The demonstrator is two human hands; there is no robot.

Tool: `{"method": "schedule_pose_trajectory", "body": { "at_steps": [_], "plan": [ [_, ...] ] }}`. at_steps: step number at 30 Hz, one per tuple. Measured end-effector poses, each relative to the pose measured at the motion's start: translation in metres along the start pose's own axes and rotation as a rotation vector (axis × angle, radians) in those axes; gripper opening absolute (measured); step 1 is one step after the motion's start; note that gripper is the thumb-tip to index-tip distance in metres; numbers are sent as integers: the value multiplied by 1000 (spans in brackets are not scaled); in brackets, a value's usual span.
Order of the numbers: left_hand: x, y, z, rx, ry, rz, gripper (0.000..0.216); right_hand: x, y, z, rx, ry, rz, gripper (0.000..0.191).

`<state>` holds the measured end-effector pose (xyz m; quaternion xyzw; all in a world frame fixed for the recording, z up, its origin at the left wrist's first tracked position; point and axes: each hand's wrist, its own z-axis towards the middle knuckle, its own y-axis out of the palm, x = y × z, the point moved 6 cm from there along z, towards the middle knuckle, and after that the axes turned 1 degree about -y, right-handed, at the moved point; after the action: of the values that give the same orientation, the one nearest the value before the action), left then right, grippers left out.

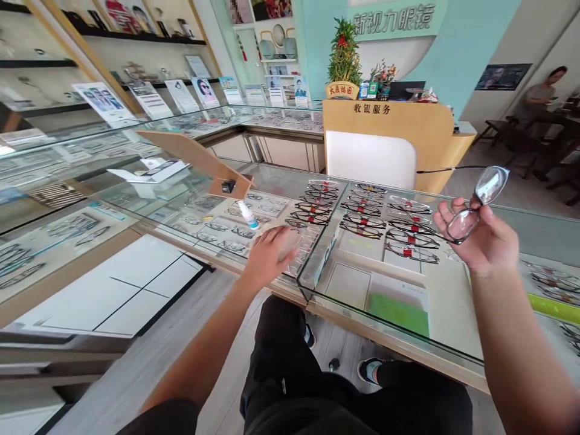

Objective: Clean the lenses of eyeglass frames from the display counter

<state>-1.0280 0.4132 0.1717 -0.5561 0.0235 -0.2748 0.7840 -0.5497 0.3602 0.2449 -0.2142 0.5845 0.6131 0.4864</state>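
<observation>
Raised over the right side of the glass counter (399,317), my right hand (492,241) is closed on a pair of eyeglasses (463,225), one temple reaching out to the left. My left hand (272,251) reaches low over the counter, palm down, fingers stretched forward and thumb apart; I see nothing in it. Just beyond its fingertips stands a small white bottle with a blue label (247,215). Between my hands, rows of eyeglasses with red tags (362,210) lie on the counter. Whether my left fingers touch the glass, I cannot tell.
A tilted wooden-backed mirror or stand (199,160) rises at the left, with an open white box (149,172) behind it. A white chair (370,158) stands past the counter, before a wooden cashier desk (435,142). A person (539,96) sits at the far right.
</observation>
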Motion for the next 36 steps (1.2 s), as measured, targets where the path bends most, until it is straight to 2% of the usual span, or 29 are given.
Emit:
{"method": "schedule_pose_trajectory", "body": {
  "at_steps": [2, 5, 8, 13, 15, 18, 19, 21, 24, 26, 32, 36],
  "plan": [
    [-26, 11, -25, -119, -17, 53, 75, 3, 1, 0, 0, 13, -8, 16],
    [-40, 21, -48, -198, 22, 66, 80, 6, 2, 1, -20, 18, -16, 15],
    [-41, 20, -52, -224, 86, 53, 82, 9, 2, 1, -21, 21, -20, 14],
    [-48, 5, -50, -326, 155, 9, 84, 9, 0, 1, 1, 39, -12, 11],
    [-66, -7, -46, -260, 10, 32, 76, 8, 0, 1, 13, 37, -12, 13],
    [-105, -28, -42, -42, -379, 147, 66, 7, 0, 0, 27, 33, -29, 16],
    [-113, -31, -40, -13, -475, 174, 64, 7, 1, -1, 25, 32, -35, 16],
    [-123, -27, -33, -67, -577, 168, 57, 7, 1, -1, 20, 29, -45, 17],
    [-127, -16, -19, -183, -666, 94, 42, 8, 0, 0, 32, 23, -55, 17],
    [-127, -14, -9, -205, -693, 52, 36, 10, -1, 1, 40, 18, -62, 17],
    [-131, -22, 7, -250, -752, -62, 49, 11, 1, 3, 13, 19, -76, 20],
    [-125, -25, 12, -302, -715, -156, 40, 11, 5, 3, -17, 8, -91, 21]
  ]
}}
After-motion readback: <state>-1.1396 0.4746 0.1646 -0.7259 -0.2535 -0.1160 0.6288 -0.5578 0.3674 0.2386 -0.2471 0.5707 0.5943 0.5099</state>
